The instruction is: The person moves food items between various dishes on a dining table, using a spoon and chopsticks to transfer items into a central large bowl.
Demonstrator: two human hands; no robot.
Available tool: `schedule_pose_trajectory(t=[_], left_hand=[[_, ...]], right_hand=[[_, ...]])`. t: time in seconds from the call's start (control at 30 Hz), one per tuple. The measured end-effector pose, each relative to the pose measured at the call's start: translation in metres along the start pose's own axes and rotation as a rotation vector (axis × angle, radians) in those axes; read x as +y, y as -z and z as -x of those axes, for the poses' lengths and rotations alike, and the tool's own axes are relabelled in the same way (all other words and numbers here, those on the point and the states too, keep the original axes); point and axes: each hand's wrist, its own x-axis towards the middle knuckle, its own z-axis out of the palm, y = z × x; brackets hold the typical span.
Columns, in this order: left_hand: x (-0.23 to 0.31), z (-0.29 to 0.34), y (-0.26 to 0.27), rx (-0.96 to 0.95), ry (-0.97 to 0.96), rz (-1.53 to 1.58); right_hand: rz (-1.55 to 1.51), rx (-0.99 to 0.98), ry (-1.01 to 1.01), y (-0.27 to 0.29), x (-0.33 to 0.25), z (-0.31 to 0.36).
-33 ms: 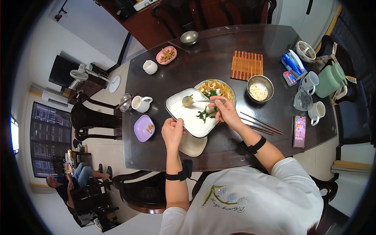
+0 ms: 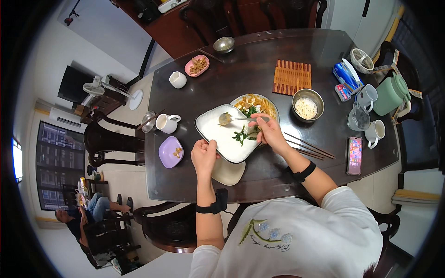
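Note:
My left hand [image 2: 203, 155] grips the near left edge of a white dark-rimmed square plate [image 2: 214, 130], tilted and held over the table. In my right hand [image 2: 270, 132] is a metal spoon [image 2: 226, 119]; its bowl lies over the plate's white surface. Some dark leafy greens [image 2: 241, 135] cling to the plate near its right side. Partly hidden behind it, a plate of mixed food [image 2: 265, 105] holds orange-brown pieces and more greens. Below the held plate, an off-white dish [image 2: 229, 173] shows in part.
Right of my hands lie chopsticks [image 2: 306, 149], a metal bowl [image 2: 319, 114], a phone [image 2: 354, 155], glass cups and a green jug [image 2: 388, 96]. To the left are a purple dish [image 2: 166, 158], a white mug [image 2: 162, 123] and a pink dish [image 2: 190, 70]. A person sits at the far left.
The spoon and my right hand have shifted slightly to the right. My left hand and the plate stay in place.

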Motion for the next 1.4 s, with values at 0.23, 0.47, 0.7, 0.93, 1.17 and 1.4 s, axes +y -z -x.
schedule_pose_trajectory(t=[0.23,0.47,0.7,0.93,1.17,1.4], left_hand=[[-0.001,-0.009,0.004,0.002,0.002,0.029],[0.003,-0.012,0.004,0.017,-0.044,0.029],[0.009,-0.010,0.009,0.031,-0.042,0.055],[0.012,-0.009,0.015,0.057,-0.024,0.076],[0.010,-0.011,0.024,0.052,-0.019,0.137],[0.007,-0.010,0.035,0.112,0.001,0.124]], right_hand=[[0.252,0.193,0.161,0.040,-0.008,0.009],[0.131,-0.084,-0.040,0.040,-0.033,0.040],[0.326,0.016,0.112,0.051,-0.015,0.029],[0.229,0.084,0.165,0.063,-0.020,0.026],[0.233,-0.014,0.063,0.054,-0.014,0.031],[0.202,0.246,0.117,0.070,-0.019,0.025]])
